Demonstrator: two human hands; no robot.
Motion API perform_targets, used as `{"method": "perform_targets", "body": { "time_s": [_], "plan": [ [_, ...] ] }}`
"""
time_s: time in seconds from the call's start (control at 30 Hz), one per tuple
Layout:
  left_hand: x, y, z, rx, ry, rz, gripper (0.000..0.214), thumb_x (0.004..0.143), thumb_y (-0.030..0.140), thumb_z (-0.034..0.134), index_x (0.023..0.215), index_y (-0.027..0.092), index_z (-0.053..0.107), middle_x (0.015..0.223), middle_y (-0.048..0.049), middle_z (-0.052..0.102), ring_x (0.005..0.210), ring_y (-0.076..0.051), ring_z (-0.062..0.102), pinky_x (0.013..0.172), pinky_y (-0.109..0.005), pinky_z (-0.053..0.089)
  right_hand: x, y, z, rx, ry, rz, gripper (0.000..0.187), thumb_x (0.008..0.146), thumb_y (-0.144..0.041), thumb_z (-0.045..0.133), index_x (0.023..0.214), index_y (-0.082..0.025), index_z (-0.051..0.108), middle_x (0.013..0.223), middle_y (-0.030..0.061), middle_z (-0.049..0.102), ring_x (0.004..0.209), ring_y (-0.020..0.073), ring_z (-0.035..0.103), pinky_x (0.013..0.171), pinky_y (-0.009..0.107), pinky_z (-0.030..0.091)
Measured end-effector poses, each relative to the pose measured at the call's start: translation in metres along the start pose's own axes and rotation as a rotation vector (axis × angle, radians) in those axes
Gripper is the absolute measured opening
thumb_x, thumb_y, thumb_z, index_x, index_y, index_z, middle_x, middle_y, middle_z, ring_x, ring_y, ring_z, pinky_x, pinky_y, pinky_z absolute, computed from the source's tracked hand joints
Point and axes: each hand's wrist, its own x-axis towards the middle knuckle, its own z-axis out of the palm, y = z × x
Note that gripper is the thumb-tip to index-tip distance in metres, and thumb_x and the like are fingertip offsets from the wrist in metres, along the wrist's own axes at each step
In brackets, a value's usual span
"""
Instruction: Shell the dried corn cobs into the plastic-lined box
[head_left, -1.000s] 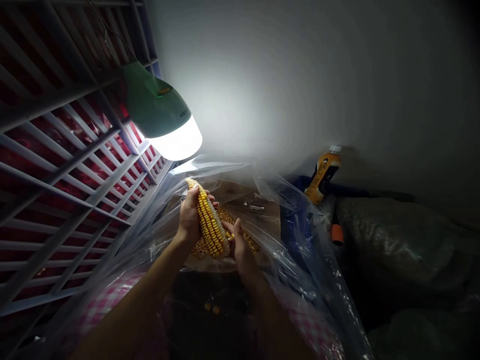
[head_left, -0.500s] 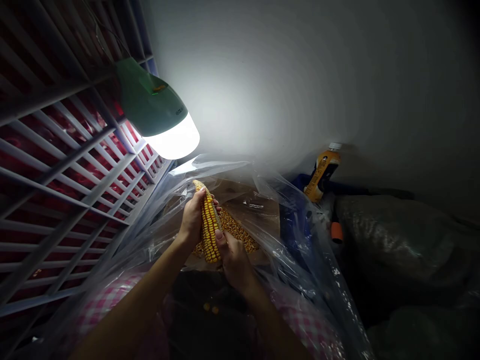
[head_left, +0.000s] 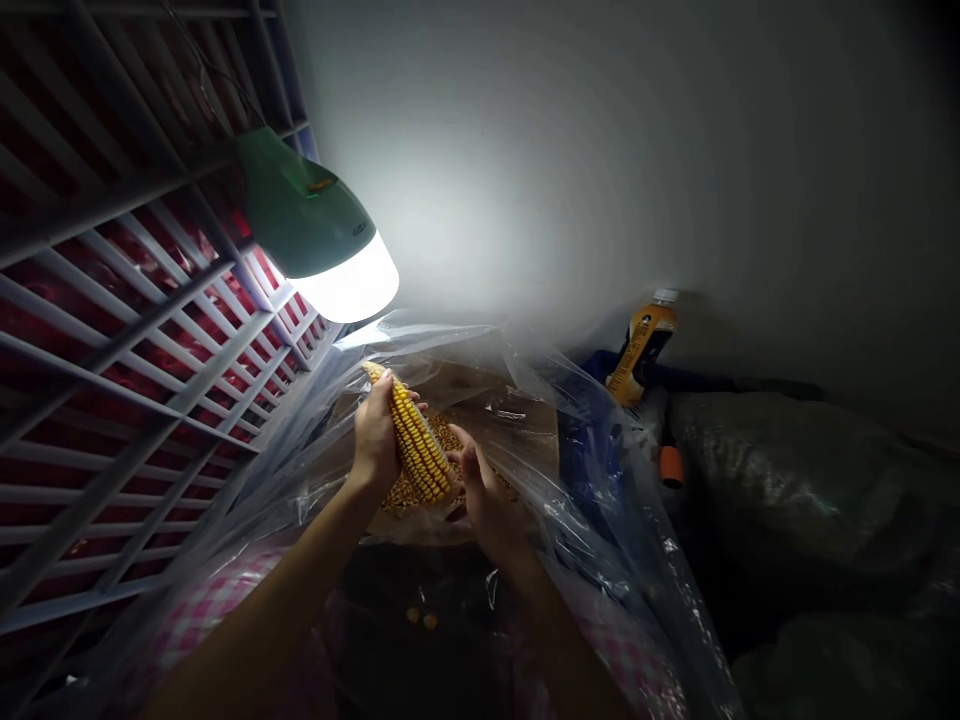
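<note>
Kernels (head_left: 399,497) lie in clear plastic (head_left: 604,545) under the cob (head_left: 420,450) the left hand (head_left: 374,440) hugs tight, the right hand (head_left: 484,500) half open, any hold unclear.

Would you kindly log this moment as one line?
left hand: holding corn cob; right hand: near cob's lower end; loose kernels: beneath cob

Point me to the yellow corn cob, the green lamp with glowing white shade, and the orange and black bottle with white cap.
Yellow corn cob (head_left: 418,445), head view: kernel rows, around mid length.
Green lamp (head_left: 321,222), head view: green body.
Orange and black bottle (head_left: 642,348), head view: middle of its side.
</note>
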Motion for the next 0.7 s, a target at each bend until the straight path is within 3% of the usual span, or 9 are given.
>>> {"method": "perform_targets", "body": {
  "time_s": [0.1, 0.23, 0.37, 0.7],
  "plan": [
    [0.002, -0.002, 0.000, -0.030, 0.097, 0.004, 0.031, 0.071, 0.045, 0.056, 0.077, 0.015, 0.053, 0.062, 0.0014, 0.060, 0.054, -0.014, 0.061, 0.052, -0.024, 0.049, 0.002, 0.002, 0.000, 0.060, -0.068, 0.099, 0.074, 0.072, -0.075, 0.039, 0.122, -0.020, 0.045, 0.086, 0.0062, 0.060, 0.060, 0.0144, 0.058, 0.047, 0.023, 0.042],
    [0.005, -0.004, -0.001, -0.025, 0.091, -0.005, 0.034, 0.069, 0.048, 0.058, 0.077, 0.014, 0.054, 0.063, 0.0003, 0.060, 0.055, -0.015, 0.062, 0.053, -0.025, 0.049, 0.004, 0.010, 0.011, 0.112, -0.094, 0.118, 0.061, 0.072, -0.073, 0.044, 0.094, -0.016, 0.052, 0.054, -0.0041, 0.048, 0.040, 0.0088, 0.046, 0.038, 0.019, 0.036],
    [0.008, -0.003, -0.002, -0.012, 0.083, -0.024, 0.032, 0.072, 0.046, 0.058, 0.078, 0.015, 0.054, 0.063, 0.0000, 0.060, 0.053, -0.014, 0.061, 0.049, -0.023, 0.047, 0.006, 0.015, 0.017, 0.115, -0.073, 0.040, 0.052, 0.076, -0.068, 0.043, 0.084, -0.017, 0.051, 0.053, -0.0054, 0.045, 0.041, 0.0077, 0.043, 0.038, 0.018, 0.034],
    [0.008, 0.003, -0.002, -0.030, 0.157, -0.140, 0.026, 0.079, 0.042, 0.053, 0.078, 0.015, 0.053, 0.064, -0.0011, 0.060, 0.056, -0.014, 0.062, 0.055, -0.026, 0.051, 0.001, 0.002, 0.012, 0.242, -0.138, 0.100, 0.053, 0.077, -0.070, 0.038, 0.080, -0.018, 0.047, 0.054, -0.0043, 0.045, 0.041, 0.0084, 0.043, 0.039, 0.020, 0.037]
  ]
}}
